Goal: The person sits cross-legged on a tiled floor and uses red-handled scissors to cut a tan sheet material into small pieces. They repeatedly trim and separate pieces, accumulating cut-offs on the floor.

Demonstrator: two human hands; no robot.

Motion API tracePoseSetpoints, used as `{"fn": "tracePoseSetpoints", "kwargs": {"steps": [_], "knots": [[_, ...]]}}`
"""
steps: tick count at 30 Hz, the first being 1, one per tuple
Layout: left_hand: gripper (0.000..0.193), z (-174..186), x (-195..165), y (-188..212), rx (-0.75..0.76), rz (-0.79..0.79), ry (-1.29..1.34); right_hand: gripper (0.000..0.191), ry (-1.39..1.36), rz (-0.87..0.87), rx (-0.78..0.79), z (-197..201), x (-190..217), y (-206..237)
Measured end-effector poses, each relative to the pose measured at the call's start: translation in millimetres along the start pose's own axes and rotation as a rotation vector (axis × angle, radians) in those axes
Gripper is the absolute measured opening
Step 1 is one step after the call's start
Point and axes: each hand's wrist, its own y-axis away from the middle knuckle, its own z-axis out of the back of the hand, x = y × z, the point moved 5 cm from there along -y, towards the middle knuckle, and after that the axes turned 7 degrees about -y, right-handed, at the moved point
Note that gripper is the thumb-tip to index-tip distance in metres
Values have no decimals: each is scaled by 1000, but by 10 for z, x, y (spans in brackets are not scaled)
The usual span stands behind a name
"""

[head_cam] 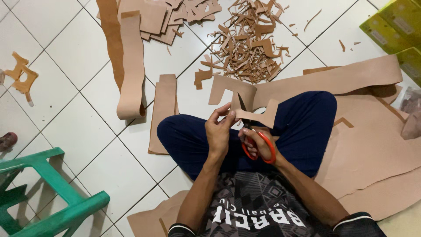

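I sit cross-legged on a white tiled floor in dark blue trousers. My left hand [220, 127] pinches the near edge of a tan leather piece [258, 115] held above my lap. My right hand [258, 145] grips orange-handled scissors [253, 139], whose dark blades point up into the leather between the two hands. The piece runs on into a long tan strip [333, 79] that stretches away to the right over my knee.
A heap of small leather offcuts [247, 41] lies ahead. Long strips [131, 66] and stacked cut pieces [163, 113] lie front left. Large tan sheets [372, 153] spread to the right. A green plastic stool [48, 197] stands at the near left, yellow-green boxes [397, 26] at the far right.
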Motion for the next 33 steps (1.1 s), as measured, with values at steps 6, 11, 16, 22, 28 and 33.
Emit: {"fn": "tracePoseSetpoints", "kwargs": {"steps": [6,11,16,22,28,33], "knots": [[38,-9,212,58,-83,35,174,34,51,103,-37,-74,7,6],[39,15,299,43,-100,37,204,34,47,106,-93,-106,-30,19],[39,8,315,59,-79,37,240,33,-2,95,-133,-133,-90,-1],[41,29,396,70,-93,67,284,34,17,115,-154,-140,-122,12],[36,119,281,-28,-64,172,442,36,38,107,-140,-154,-172,-50],[29,586,-214,-353,-71,146,445,36,171,175,208,-273,-72,-142]]}}
